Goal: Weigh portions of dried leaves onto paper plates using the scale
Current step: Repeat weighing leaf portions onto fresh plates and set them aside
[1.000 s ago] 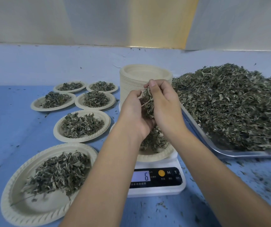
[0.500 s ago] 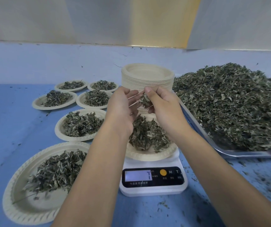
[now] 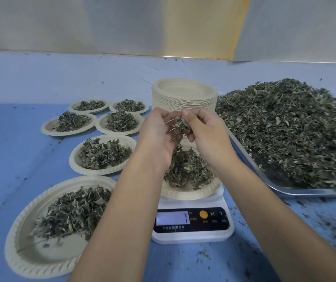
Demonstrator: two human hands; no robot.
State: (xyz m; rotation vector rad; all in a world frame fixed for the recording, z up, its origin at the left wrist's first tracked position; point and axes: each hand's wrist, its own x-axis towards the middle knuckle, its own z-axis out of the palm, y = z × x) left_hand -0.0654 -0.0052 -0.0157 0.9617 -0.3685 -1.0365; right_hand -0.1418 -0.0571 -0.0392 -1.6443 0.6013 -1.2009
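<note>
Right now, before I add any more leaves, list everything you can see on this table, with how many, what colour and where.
table: one, blue, under everything
scale: one, white with a black panel, front centre, display shows 7
plate on the scale: one, cream, part filled
filled paper plates: six, cream, left of the scale
plate stack: one, cream, empty, behind the scale
tray: one, silver, right side
leaf heap: one, dark green, on the tray
leaf crumbs: many, dark, scattered on the table
leaf tuft: one, green, above the plate on the scale
left hand: one, holds the leaf tuft
right hand: one, pinches the leaf tuft
</note>
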